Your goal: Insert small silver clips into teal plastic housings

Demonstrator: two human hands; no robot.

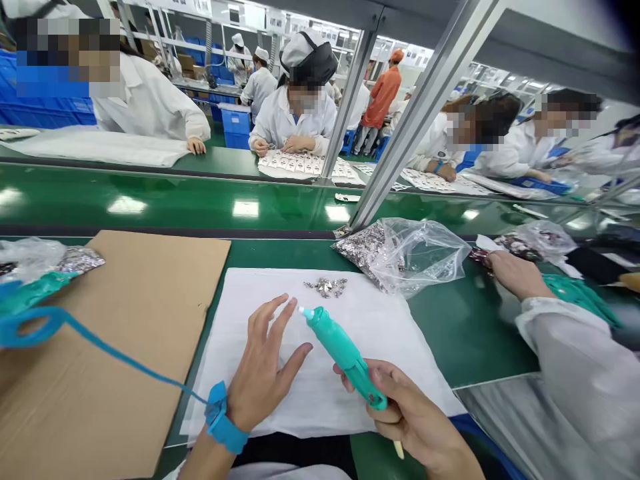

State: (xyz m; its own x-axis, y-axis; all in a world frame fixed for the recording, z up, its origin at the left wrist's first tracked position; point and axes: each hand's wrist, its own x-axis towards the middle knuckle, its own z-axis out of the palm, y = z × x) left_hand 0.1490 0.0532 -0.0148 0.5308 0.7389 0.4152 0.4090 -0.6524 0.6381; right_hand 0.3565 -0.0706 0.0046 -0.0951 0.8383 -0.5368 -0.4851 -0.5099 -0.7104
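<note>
My right hand [405,407] grips a teal, pen-like tool with a narrow white tip [345,353]. Its tip points up and to the left. Below that hand, the end of a thin pale stick [399,449] shows; whether it is held too is unclear. My left hand [267,360] has its fingers spread, near the tool's tip, with nothing in it. A blue strap [225,420] with a cord circles the left wrist. Beyond both hands, a small heap of shiny metal parts [327,287] lies on the white sheet [260,293].
A clear bag of silvery pieces [370,250] lies behind the sheet. Brown cardboard [115,333] covers the left side, with another bag [83,259] on it. At right, a co-worker's hand [520,275] reaches among dark pieces. A green conveyor belt [190,203] and a metal post [425,113] stand beyond.
</note>
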